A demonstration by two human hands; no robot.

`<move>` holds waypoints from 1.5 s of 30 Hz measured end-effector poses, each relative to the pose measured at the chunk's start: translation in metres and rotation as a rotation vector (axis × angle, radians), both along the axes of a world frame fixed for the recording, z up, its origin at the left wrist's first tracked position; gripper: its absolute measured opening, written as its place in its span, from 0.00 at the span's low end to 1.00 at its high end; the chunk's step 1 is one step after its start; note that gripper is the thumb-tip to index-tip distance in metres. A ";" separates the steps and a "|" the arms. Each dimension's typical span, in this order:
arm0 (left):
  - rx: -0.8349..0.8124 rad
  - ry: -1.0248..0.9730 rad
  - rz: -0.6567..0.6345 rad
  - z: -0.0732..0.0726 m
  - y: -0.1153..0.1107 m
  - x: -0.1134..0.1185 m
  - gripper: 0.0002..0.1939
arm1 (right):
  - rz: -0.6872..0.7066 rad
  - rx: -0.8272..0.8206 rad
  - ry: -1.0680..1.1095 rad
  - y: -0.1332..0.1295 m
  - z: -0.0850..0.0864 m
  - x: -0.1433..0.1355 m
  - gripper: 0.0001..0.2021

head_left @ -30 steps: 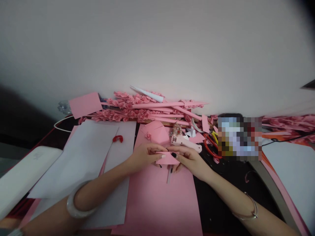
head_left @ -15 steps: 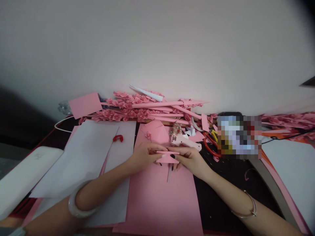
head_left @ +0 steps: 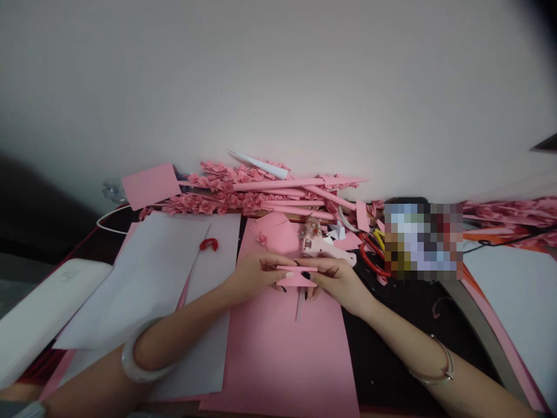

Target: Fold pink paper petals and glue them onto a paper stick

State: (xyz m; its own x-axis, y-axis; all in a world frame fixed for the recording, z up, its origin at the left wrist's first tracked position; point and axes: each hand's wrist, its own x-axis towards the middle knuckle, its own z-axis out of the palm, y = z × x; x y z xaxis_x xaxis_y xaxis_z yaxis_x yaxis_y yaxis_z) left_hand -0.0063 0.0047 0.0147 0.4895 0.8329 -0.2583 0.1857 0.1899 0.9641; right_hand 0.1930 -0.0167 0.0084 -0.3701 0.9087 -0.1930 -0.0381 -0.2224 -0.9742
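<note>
Since a second ago the small pink paper [head_left: 297, 281] has tipped slightly—left hand [head_left: 255, 276] and right hand [head_left: 344, 284] pinch its ends above the pink sheet [head_left: 291, 360]; even thumb pressure should keep its edge straight.

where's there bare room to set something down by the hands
The near end of the big pink sheet is bare, as is most of the dark surface between it and the right forearm. Beyond the left hand and right hand it is crowded: glue gun, paper flowers.
</note>
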 end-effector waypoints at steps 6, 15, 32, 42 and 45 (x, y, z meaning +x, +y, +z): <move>-0.004 -0.014 0.005 -0.001 0.000 0.001 0.15 | 0.022 -0.008 0.029 0.001 -0.002 0.000 0.15; -0.029 -0.006 0.025 0.000 0.000 0.002 0.15 | 0.016 -0.022 0.018 0.001 -0.003 0.001 0.17; -0.031 -0.027 0.016 -0.003 0.000 0.001 0.14 | 0.041 -0.011 0.018 0.001 -0.001 0.001 0.17; -0.024 0.005 0.021 0.002 -0.001 0.002 0.15 | 0.022 -0.015 0.006 0.001 -0.002 0.001 0.17; -0.033 -0.009 0.017 0.003 -0.001 0.002 0.16 | 0.016 -0.016 0.012 0.001 -0.001 0.001 0.16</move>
